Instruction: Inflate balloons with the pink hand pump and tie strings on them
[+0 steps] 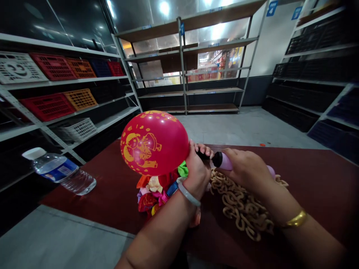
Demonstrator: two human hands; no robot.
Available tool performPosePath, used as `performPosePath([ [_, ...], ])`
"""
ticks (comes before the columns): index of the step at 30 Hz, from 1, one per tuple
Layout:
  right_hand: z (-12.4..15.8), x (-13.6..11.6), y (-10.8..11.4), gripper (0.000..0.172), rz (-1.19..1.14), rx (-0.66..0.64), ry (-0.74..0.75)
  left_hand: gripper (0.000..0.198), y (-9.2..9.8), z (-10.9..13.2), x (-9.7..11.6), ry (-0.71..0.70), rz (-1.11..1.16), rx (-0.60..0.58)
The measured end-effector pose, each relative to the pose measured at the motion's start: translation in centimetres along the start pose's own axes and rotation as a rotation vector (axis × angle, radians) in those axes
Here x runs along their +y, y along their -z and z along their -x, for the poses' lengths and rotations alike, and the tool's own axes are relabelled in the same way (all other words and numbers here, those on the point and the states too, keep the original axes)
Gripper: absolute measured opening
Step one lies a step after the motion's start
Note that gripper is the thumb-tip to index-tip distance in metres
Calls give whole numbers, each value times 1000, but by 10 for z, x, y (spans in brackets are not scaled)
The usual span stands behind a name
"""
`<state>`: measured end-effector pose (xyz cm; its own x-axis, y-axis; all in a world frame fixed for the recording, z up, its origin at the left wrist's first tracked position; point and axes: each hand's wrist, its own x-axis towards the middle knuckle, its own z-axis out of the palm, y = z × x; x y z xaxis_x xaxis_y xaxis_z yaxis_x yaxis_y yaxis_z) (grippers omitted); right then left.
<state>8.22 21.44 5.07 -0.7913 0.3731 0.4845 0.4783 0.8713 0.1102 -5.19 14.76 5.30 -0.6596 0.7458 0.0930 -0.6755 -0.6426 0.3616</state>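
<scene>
A pink-red balloon [154, 144] with yellow printed figures is blown up round. My left hand [198, 164] is closed at its neck and round the black front end of a hand pump. My right hand [246, 168] grips the purple barrel of the balloon pump [225, 161], which lies roughly level above the table. The balloon's mouth and the pump's nozzle are hidden by my left fingers. Below the balloon is a pile of limp balloons [151, 198] in many colours. Under my right hand lies a heap of tan, curled loops [241, 209], their kind unclear.
A clear water bottle [63, 172] with a white cap and blue label is at the left of the dark red table [112, 201]. Shelves with coloured crates [53, 67] stand on the left, a tall metal rack [183, 67] behind, and dark crates [297, 95] on the right.
</scene>
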Motion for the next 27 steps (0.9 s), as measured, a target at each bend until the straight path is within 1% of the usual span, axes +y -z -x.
performPosePath([
  [3,1,-5,1,59,-29,28,5,37,0,4,-5,14,-17,-23],
  [5,1,-9,3,62,-55,44,37,37,2,2,-4,7,-27,-14],
  [8,1,-12,3,54,-81,44,98,37,5,-4,-2,-14,-44,27],
  [11,1,-13,-1,44,-99,40,97,36,8,-9,-4,-32,-95,76],
  [15,2,-12,-4,43,-128,45,94,38,8,-11,-4,-62,-156,102],
  [17,2,-10,-2,43,-124,51,99,38,7,-13,1,-69,-184,101],
  [19,1,-4,1,41,-111,58,102,37,7,-18,11,-62,-200,124],
  [21,2,10,5,40,-116,44,86,34,9,-24,23,-48,-198,157],
  [23,4,33,7,42,-133,10,17,31,10,-30,34,-19,-182,145],
  [25,10,65,5,47,-123,-35,-133,27,12,-34,41,47,-163,78],
  [27,21,102,-3,48,-97,-114,-305,24,12,-35,44,144,-138,-16],
])
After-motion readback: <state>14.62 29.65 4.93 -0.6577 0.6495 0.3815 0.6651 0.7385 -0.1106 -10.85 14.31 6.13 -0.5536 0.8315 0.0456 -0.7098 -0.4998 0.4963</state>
